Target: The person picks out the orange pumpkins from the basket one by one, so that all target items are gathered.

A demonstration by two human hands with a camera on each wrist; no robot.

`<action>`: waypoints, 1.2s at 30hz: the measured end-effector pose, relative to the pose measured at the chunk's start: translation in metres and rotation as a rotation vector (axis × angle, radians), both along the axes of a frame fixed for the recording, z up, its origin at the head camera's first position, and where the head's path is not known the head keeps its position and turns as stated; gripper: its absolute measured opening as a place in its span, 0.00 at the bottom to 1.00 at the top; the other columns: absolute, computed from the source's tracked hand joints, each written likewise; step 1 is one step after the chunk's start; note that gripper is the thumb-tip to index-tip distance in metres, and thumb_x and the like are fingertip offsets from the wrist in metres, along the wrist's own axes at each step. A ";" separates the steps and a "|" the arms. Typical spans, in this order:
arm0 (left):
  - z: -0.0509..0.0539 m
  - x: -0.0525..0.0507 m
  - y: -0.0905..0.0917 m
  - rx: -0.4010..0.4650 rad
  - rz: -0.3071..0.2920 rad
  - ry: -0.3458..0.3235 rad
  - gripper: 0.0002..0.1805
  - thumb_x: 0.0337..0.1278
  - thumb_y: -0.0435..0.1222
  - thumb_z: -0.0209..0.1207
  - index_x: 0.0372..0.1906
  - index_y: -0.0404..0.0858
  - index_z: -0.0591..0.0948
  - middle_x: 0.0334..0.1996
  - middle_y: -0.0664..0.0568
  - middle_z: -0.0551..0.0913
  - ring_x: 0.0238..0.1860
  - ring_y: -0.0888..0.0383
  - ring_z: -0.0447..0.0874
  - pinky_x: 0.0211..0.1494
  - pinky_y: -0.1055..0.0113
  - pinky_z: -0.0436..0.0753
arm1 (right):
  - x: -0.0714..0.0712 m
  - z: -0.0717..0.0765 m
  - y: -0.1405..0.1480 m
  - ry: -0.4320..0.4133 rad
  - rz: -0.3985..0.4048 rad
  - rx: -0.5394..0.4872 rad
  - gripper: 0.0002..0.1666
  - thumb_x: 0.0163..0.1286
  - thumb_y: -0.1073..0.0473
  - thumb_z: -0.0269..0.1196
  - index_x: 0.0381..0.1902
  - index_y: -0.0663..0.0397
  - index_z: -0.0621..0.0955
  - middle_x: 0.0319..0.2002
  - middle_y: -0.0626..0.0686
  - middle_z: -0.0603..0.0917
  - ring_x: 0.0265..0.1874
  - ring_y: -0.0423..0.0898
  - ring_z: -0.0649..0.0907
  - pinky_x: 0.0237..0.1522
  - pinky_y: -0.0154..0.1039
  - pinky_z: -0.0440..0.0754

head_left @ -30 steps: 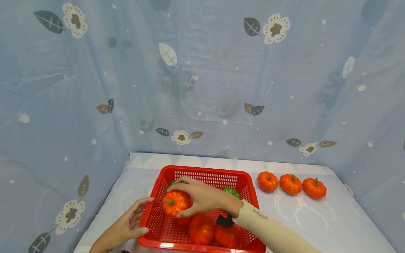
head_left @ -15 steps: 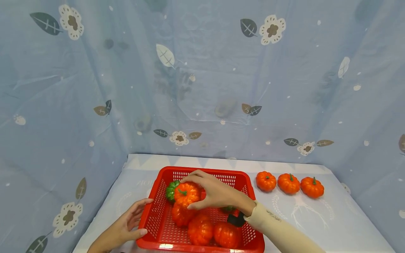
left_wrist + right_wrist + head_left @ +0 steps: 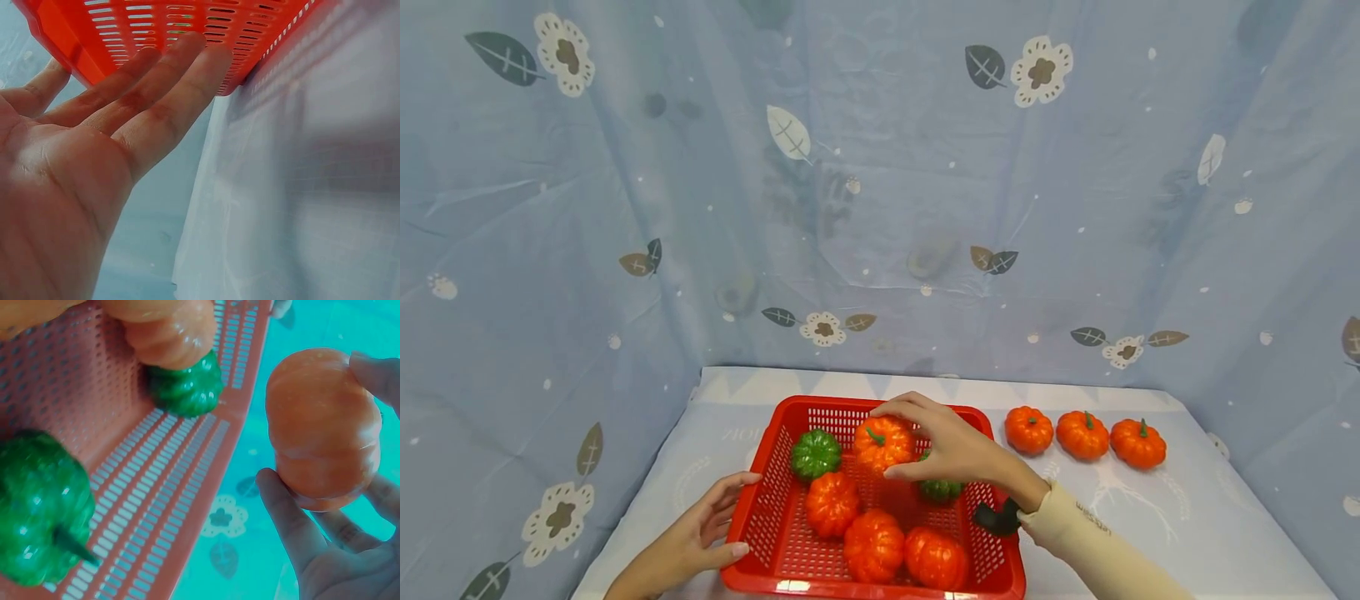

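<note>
Right hand (image 3: 957,450) gripping an orange pumpkin (image 3: 882,447), raised over a red basket (image 3: 850,589); left hand (image 3: 700,527) unclenched, straight fingers touching the basket's left side; inside, 3 other pumpkins (image 3: 874,546), 2 green pumpkins (image 3: 816,455); rightward on the cloth (image 3: 1225,542), 3 spare pumpkins (image 3: 1083,436) in a row

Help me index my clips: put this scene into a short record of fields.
right hand: holds an orange pumpkin above the red basket
left hand: touches the basket's left side
in basket: three orange pumpkins, two green pumpkins
on table, right of basket: three more pumpkins, orange, in a row
behind: blue flowered cloth
</note>
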State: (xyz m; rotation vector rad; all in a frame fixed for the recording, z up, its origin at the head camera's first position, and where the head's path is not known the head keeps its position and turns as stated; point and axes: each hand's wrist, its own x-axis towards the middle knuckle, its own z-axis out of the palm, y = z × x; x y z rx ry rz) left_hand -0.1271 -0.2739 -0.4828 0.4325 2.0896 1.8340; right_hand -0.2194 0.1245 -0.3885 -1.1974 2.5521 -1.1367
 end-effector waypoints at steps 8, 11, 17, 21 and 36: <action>0.003 0.001 0.001 -0.030 0.026 -0.050 0.43 0.66 0.31 0.64 0.79 0.37 0.55 0.76 0.30 0.55 0.72 0.45 0.67 0.61 0.62 0.82 | 0.000 -0.004 0.031 0.016 -0.067 -0.041 0.40 0.60 0.38 0.76 0.69 0.29 0.74 0.62 0.36 0.73 0.53 0.41 0.80 0.49 0.39 0.85; 0.002 0.000 -0.001 -0.023 0.013 -0.045 0.42 0.66 0.29 0.64 0.79 0.38 0.54 0.76 0.30 0.55 0.72 0.45 0.68 0.61 0.62 0.81 | 0.000 -0.007 0.042 0.023 -0.076 -0.063 0.41 0.61 0.39 0.76 0.70 0.32 0.74 0.63 0.37 0.74 0.54 0.42 0.80 0.50 0.40 0.86; 0.000 -0.001 0.000 -0.042 0.024 -0.056 0.42 0.67 0.31 0.64 0.79 0.37 0.55 0.76 0.30 0.56 0.73 0.37 0.63 0.61 0.63 0.82 | 0.003 -0.012 0.066 -0.038 -0.110 -0.116 0.42 0.61 0.43 0.77 0.70 0.37 0.74 0.66 0.42 0.73 0.58 0.47 0.80 0.53 0.45 0.85; 0.000 -0.001 0.000 -0.049 0.038 -0.061 0.43 0.66 0.31 0.65 0.79 0.37 0.54 0.76 0.30 0.55 0.74 0.34 0.61 0.61 0.62 0.82 | 0.008 -0.015 0.080 -0.045 -0.166 -0.107 0.42 0.60 0.42 0.77 0.71 0.37 0.74 0.66 0.43 0.73 0.58 0.47 0.80 0.54 0.46 0.85; 0.000 0.000 0.000 -0.036 0.031 -0.064 0.43 0.67 0.31 0.64 0.79 0.36 0.53 0.77 0.30 0.53 0.74 0.32 0.59 0.60 0.60 0.82 | 0.018 -0.031 0.132 -0.060 -0.365 -0.141 0.42 0.60 0.43 0.77 0.70 0.34 0.74 0.66 0.47 0.74 0.57 0.52 0.81 0.51 0.44 0.86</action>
